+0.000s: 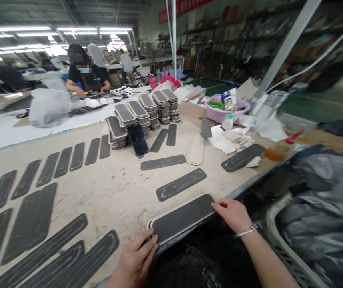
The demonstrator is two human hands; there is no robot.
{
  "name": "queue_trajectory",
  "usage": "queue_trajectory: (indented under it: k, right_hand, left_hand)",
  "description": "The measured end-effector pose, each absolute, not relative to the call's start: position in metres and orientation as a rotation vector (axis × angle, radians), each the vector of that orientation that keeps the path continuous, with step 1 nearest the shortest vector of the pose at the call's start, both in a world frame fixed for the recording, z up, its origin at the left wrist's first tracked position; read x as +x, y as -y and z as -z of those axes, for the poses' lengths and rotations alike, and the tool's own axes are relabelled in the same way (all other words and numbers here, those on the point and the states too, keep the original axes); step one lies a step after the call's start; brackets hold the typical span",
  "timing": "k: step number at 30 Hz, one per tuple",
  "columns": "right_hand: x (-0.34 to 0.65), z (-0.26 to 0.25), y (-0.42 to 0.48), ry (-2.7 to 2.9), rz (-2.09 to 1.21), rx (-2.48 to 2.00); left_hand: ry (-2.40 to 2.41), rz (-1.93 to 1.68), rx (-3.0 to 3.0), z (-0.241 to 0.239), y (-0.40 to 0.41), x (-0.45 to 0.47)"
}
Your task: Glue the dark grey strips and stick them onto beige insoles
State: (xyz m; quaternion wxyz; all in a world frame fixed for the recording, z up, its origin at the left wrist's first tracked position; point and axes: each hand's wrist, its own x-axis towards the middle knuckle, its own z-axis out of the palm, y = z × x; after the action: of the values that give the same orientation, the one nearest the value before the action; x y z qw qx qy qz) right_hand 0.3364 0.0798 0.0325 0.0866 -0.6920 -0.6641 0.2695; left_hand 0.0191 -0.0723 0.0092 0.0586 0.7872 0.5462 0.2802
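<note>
A long rounded pad (181, 218) with a dark grey top and a pale edge lies at the near edge of the worktable (120, 188). My left hand (137, 260) grips its near left end, fingers curled over the rim. My right hand (234, 214) holds its right end, fingers closed against the edge. Just beyond lies a single dark strip with a glossy border (181, 184).
Rows of dark strips (39, 192) cover the table's left side. Stacks of finished pads (147, 110) and a phone (138, 140) stand mid-table. A purple basin (225, 110), papers and a glue bottle (282, 148) lie right. A basket with grey plastic (318, 224) stands at right. A person works at the far end.
</note>
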Motion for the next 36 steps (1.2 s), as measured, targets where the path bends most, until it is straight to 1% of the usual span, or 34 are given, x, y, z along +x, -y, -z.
queue_trajectory:
  k: [4, 9, 15, 25, 32, 36]
  right_hand:
    - [0.335, -0.033, -0.082, 1.888, -0.855, -2.048]
    - [0.333, -0.032, -0.083, 1.851, -0.843, -2.053]
    - [0.333, -0.031, -0.085, 1.898, -0.821, -2.047]
    - [0.332, -0.031, -0.085, 1.968, -0.759, -2.092]
    - [0.331, -0.032, -0.084, 2.06, -0.652, -2.101]
    - [0.322, -0.039, -0.082, 2.179, -0.535, -2.203]
  left_hand:
    - [-1.571, -0.884, 2.479, 0.001, 0.066, 0.011]
    - [-1.554, -0.926, 2.476, 0.009, 0.062, 0.006]
    - [-1.526, -0.914, 2.476, 0.002, 0.062, 0.01]
    - [-1.615, -0.909, 2.354, -0.006, 0.065, 0.021]
    - [-1.628, -0.939, 2.402, -0.008, 0.066, 0.025]
    - [-1.667, -0.908, 2.382, -0.012, 0.068, 0.027]
